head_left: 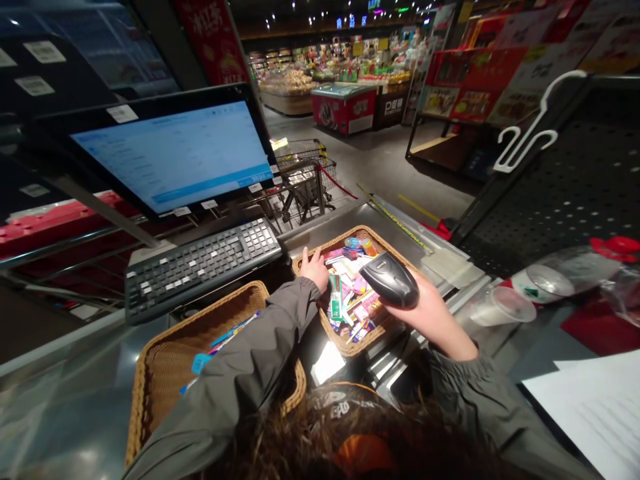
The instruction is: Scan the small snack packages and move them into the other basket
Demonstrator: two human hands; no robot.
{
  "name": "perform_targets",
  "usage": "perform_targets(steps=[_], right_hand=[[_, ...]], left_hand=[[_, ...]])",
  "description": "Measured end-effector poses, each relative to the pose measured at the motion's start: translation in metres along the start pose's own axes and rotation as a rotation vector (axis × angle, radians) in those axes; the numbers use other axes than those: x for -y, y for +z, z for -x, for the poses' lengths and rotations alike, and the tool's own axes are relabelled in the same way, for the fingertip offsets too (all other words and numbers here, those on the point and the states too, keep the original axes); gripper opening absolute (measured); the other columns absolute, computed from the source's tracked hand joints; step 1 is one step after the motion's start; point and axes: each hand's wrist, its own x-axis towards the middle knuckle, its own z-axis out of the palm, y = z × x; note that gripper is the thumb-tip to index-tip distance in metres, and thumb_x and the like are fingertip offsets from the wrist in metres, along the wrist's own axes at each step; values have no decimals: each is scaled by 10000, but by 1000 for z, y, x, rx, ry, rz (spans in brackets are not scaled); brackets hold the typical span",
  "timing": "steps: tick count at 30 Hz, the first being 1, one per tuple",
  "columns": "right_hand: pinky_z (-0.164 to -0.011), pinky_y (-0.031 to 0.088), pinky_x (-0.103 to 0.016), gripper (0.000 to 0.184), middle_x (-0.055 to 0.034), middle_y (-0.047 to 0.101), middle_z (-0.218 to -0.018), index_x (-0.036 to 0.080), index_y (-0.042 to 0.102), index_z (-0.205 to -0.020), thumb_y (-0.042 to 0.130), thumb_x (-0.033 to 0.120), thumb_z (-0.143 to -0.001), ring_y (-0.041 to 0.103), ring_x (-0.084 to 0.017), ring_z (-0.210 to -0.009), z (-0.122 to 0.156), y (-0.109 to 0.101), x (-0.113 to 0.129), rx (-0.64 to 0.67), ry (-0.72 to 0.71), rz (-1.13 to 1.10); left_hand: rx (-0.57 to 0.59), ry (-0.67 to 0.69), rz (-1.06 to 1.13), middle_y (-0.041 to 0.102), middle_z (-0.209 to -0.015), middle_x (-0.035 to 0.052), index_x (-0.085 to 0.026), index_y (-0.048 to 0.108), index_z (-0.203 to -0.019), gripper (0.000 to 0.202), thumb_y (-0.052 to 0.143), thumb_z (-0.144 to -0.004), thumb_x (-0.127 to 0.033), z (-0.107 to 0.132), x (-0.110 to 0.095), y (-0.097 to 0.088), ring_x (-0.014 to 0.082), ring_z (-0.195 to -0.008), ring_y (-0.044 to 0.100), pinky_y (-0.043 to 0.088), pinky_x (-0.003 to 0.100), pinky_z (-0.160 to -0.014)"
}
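Observation:
In my right hand (427, 310) is a black barcode scanner (393, 279), held above a wicker basket (376, 235) of small, brightly coloured packets. My fingers wrap round its handle, mostly hidden beneath it. My left hand (314, 269) lies at the left rim of the same basket, two fingers stretched forward and apart; its thumb side is close to the packets. Near it, a green and white packet (335, 300) lies on the pile. Under my left sleeve stands a second wicker basket (165, 373) with a few blue, long thin items (201, 363), partly covered by the sleeve.
A black keyboard (203, 267) and lit monitor (185, 157) stand left. At right are clear plastic cups (505, 305), printed paper (595, 407) and a white hanger (525, 137) on a dark perforated panel. A shopping cart (305, 177) stands beyond the metal counter. Brown hair fills the bottom edge.

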Motion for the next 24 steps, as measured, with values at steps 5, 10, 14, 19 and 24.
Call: perform_targets(steps=[5, 10, 14, 19, 24], right_hand=[[-1025, 502, -501, 536, -151, 684, -1250, 169, 641, -1230, 741, 356, -738, 645, -335, -1159, -6, 2, -3, -9, 5, -23], [-1023, 501, -494, 516, -140, 703, -1212, 175, 649, -1211, 741, 329, -727, 652, -323, -1142, -13, 6, 6, 2, -5, -42], [-1038, 491, -504, 528, -144, 700, -1228, 173, 638, -1230, 732, 327, -734, 646, -327, -1157, -15, 8, 14, 22, -20, -70], [-1037, 493, -506, 524, -144, 690, -1240, 176, 636, -1232, 737, 335, -744, 639, -326, -1171, -11, 7, 16, 22, -5, -40], [-1004, 517, -500, 483, -143, 700, -1222, 180, 664, -1186, 744, 358, -744, 660, -331, -1130, -8, 2, 13, -4, -10, -49]], left_hand=[[-13, -22, 103, 653, -1286, 83, -249, 772, -908, 209, 608, -796, -313, 2, 28, 1, 381, -1441, 310, 15, 701, -1173], [-8, -44, 95, 643, -1297, 119, -212, 788, -847, 187, 637, -750, -264, 10, 27, -2, 408, -1410, 333, 23, 703, -1173], [-17, -101, 23, 706, -1106, 153, -189, 796, -904, 260, 553, -830, -240, 6, 13, -1, 380, -1322, 426, -11, 668, -1187], [-25, -149, -6, 710, -1121, 165, -165, 792, -980, 419, 385, -887, -129, 0, 3, 7, 359, -1335, 420, -5, 639, -1193], [-20, -136, 3, 729, -1110, 139, -216, 798, -966, 369, 445, -864, -187, -1, 3, 14, 367, -1384, 380, -19, 643, -1184]])
